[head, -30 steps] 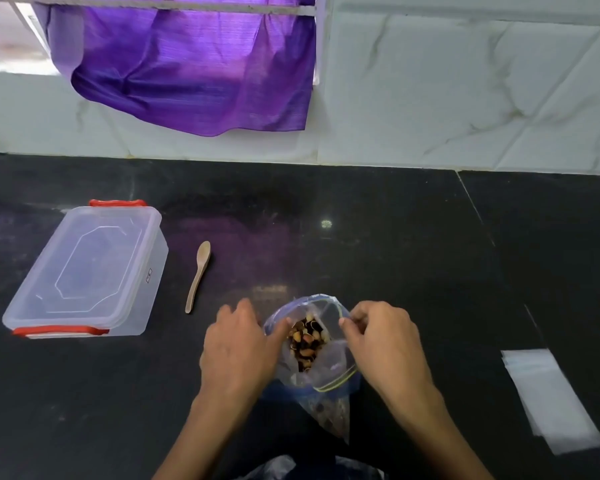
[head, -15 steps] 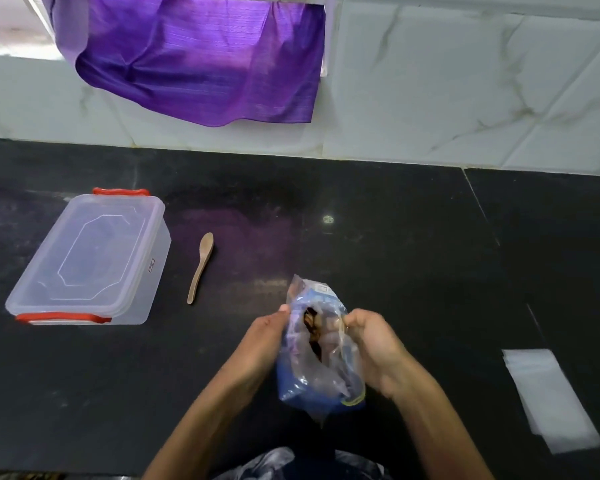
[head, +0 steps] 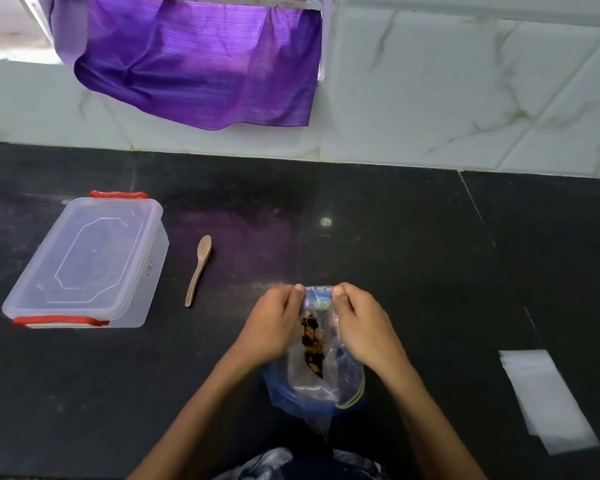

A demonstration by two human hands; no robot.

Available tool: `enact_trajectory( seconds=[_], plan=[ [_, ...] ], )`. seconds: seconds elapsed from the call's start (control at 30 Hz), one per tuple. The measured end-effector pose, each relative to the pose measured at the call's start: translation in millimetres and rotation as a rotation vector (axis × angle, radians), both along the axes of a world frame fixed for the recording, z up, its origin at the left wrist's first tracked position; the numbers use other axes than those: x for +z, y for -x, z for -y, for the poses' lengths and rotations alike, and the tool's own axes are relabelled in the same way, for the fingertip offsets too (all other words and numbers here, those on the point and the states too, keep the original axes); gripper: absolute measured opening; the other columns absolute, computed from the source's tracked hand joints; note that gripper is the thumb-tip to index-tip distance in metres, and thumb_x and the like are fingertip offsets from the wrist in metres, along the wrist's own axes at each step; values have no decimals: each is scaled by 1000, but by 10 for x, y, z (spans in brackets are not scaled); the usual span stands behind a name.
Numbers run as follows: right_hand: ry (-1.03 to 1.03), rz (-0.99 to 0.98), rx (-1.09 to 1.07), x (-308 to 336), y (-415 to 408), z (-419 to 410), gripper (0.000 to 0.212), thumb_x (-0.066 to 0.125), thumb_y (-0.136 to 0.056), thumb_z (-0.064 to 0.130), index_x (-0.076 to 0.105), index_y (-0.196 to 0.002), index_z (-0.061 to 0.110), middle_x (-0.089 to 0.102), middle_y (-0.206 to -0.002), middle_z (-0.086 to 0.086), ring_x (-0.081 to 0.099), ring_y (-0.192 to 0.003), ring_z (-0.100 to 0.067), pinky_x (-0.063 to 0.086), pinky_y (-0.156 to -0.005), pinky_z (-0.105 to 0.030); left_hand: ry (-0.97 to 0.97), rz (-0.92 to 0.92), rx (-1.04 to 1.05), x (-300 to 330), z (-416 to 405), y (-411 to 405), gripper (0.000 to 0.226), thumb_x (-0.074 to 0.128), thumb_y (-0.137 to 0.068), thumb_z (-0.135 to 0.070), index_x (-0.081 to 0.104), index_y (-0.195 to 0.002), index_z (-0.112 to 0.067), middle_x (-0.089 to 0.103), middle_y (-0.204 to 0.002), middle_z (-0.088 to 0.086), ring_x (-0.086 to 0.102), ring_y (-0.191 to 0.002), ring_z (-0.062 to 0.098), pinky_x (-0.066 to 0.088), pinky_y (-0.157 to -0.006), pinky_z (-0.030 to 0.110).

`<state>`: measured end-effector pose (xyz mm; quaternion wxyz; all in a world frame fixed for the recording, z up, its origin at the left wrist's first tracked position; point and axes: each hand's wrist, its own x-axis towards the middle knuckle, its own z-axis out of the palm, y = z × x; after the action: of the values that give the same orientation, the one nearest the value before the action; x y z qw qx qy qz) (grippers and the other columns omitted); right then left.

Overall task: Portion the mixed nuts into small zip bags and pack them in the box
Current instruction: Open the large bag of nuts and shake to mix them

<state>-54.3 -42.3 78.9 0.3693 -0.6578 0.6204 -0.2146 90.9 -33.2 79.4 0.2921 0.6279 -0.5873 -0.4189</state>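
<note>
— Mixed nuts (head: pixel 311 344): where?
— Inside a clear bag (head: pixel 314 375) on the black table (head: pixel 395 271), near the front edge. The left hand (head: pixel 274 327) and right hand (head: pixel 362 327) each pinch its top, close together.
— Around it?
— A wooden spoon (head: pixel 199 270) lies left of the bag, then a lidded clear box (head: pixel 87 261) with red clips. Flat small zip bags (head: pixel 548 400) lie well right. Purple cloth (head: pixel 201 60) hangs behind.
— Any writing?
— The box's small label is too small to read.
</note>
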Motion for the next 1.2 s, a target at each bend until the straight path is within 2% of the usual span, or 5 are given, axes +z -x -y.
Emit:
enact_trajectory(
  seconds=[0.13,0.33,0.73,0.97,1.2],
  plan=[
    [-332,253,-140,104,59,13,37,42,-94,49,57,-104,17,64,-90,3,61,-82,-9,51,-80,-33,-354,-513,319,89,-41,49,41,41,-100,-36,61,-77,-9,66,-70,3,62,-59,8,51,-61,24],
    [-334,-15,-76,287,269,-372,39,55,-86,53,66,-91,17,70,-85,2,66,-76,-12,56,-72,-33,-418,-89,189,301,-434,-267,44,49,-90,-52,55,-75,-12,55,-72,7,52,-64,18,41,-59,29],
    [-894,1176,-416,-5,130,-484,38,32,-94,-8,61,-82,13,68,-67,-4,68,-64,-15,52,-70,-35,-843,-1653,389,77,-538,-86,59,20,-93,-22,63,-88,18,66,-86,36,69,-77,45,58,-71,51],
    [-722,1010,-256,83,171,-606,27,41,-100,15,62,-115,21,72,-83,-2,67,-68,-13,51,-59,-26,-592,-1027,528,115,-523,234,38,51,-95,-39,68,-91,-6,73,-74,12,70,-62,22,57,-60,33],
    [-851,1484,-576,0,187,-579,41,32,-92,-3,65,-69,1,56,-61,-4,50,-54,-11,54,-75,-30,-605,-1264,707,61,-507,227,20,50,-87,-18,62,-89,-1,63,-90,20,61,-81,34,51,-81,48]
  ],
)
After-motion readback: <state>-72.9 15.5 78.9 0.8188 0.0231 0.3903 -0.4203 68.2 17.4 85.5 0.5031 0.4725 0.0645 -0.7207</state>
